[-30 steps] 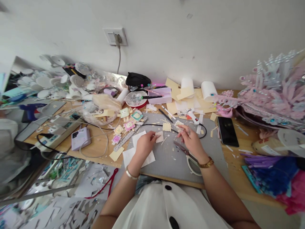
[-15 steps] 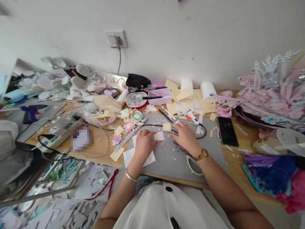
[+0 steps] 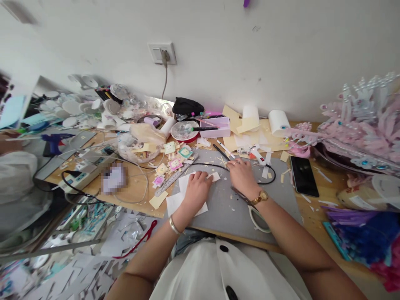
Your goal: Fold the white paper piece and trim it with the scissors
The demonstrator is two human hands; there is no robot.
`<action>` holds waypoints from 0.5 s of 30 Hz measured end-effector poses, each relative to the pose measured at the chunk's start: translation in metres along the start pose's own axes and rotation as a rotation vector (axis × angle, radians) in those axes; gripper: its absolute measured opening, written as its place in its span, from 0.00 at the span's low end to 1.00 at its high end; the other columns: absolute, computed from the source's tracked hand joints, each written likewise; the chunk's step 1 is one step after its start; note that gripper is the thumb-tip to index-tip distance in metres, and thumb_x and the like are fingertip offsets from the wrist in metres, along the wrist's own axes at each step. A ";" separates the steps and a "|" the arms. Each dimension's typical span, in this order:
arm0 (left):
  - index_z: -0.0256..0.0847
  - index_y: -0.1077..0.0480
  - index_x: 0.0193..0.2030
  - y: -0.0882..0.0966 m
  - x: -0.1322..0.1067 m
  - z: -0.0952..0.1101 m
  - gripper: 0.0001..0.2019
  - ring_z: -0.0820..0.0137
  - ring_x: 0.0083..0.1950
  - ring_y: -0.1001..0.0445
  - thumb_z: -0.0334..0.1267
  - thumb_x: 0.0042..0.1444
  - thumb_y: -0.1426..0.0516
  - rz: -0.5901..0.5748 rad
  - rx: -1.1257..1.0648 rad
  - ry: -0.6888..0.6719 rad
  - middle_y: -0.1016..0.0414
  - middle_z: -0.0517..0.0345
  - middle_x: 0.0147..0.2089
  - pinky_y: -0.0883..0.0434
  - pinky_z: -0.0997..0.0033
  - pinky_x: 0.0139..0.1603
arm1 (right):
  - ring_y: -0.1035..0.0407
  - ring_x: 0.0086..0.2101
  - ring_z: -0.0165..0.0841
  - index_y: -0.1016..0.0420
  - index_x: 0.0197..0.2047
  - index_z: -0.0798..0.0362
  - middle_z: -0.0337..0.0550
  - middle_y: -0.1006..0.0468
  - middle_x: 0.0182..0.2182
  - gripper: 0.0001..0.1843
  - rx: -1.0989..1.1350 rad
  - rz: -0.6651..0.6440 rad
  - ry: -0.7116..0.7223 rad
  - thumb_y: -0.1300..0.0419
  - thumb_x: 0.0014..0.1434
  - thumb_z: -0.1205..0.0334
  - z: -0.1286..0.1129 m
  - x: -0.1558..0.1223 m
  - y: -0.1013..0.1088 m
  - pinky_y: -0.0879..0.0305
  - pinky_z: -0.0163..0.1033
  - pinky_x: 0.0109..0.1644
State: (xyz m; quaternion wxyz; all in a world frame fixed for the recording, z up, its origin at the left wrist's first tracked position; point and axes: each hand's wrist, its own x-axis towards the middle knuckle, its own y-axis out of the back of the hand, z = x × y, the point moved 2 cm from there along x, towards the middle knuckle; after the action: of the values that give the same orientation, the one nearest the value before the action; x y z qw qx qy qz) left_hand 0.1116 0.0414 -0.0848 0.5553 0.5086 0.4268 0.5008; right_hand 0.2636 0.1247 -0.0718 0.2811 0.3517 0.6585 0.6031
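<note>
My left hand (image 3: 197,189) lies over white sheet pieces (image 3: 202,208) on the grey cutting mat (image 3: 225,212), its fingers resting on them. A small white piece (image 3: 215,177) shows past its fingertips. My right hand (image 3: 243,177) is a short way to the right, its fingers curled together near thin cream strips (image 3: 221,160); what they hold, if anything, is hidden. A black pen (image 3: 220,152) lies just beyond those fingers. Scissors (image 3: 252,218) lie beneath my right wrist, handle toward me, and my forearm covers part of them.
Small paper faces (image 3: 175,164) and a ruler (image 3: 175,179) lie left of the mat. A white hot tool with a cord (image 3: 258,156), a phone (image 3: 303,176) and a pink crown (image 3: 353,129) are to the right. A lilac box (image 3: 215,126) stands at the back.
My right hand's fingers have drawn together, and the small cream scalloped piece before it no longer shows. My left hand has moved forward over the white pieces. The view has shifted slightly.
</note>
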 end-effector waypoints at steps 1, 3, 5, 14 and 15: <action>0.42 0.26 0.49 0.001 0.002 -0.002 0.13 0.55 0.51 0.32 0.32 0.63 0.49 0.003 -0.030 0.011 0.25 0.46 0.48 0.38 0.56 0.48 | 0.35 0.50 0.46 0.22 0.44 0.56 0.55 0.22 0.47 0.17 0.035 0.036 -0.016 0.51 0.62 0.74 0.004 -0.001 0.003 0.43 0.48 0.49; 0.40 0.25 0.46 0.003 0.005 -0.008 0.12 0.55 0.49 0.30 0.30 0.61 0.49 0.028 -0.150 0.076 0.23 0.45 0.45 0.37 0.56 0.48 | 0.32 0.48 0.46 0.23 0.44 0.57 0.55 0.21 0.46 0.16 0.165 0.132 -0.057 0.51 0.62 0.71 0.016 -0.005 0.009 0.41 0.47 0.51; 0.40 0.24 0.42 0.004 0.007 -0.016 0.11 0.55 0.47 0.28 0.29 0.60 0.48 0.109 -0.375 0.186 0.22 0.44 0.43 0.36 0.56 0.49 | 0.29 0.43 0.43 0.23 0.39 0.56 0.53 0.20 0.41 0.15 0.379 0.217 -0.115 0.52 0.62 0.68 0.031 -0.012 0.010 0.38 0.44 0.48; 0.38 0.30 0.39 -0.003 0.008 -0.004 0.13 0.61 0.44 0.21 0.37 0.47 0.36 0.075 -1.991 0.559 0.20 0.51 0.39 0.27 0.61 0.48 | 0.27 0.31 0.39 0.26 0.34 0.50 0.42 0.21 0.31 0.16 1.387 0.349 -0.467 0.37 0.50 0.47 0.061 -0.033 -0.009 0.29 0.43 0.36; 0.38 0.32 0.38 -0.002 0.009 0.000 0.12 0.61 0.45 0.20 0.35 0.47 0.36 0.041 -2.062 0.565 0.20 0.52 0.39 0.27 0.61 0.49 | 0.26 0.30 0.38 0.26 0.35 0.50 0.42 0.21 0.31 0.17 1.417 0.346 -0.476 0.36 0.49 0.46 0.059 -0.032 -0.011 0.28 0.43 0.36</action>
State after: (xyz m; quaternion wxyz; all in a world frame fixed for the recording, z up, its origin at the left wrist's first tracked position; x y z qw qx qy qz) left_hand 0.1131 0.0502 -0.0867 0.5896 -0.3340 -0.0983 0.7289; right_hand 0.3282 0.1342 -0.0908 0.0244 0.6665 0.7449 -0.0197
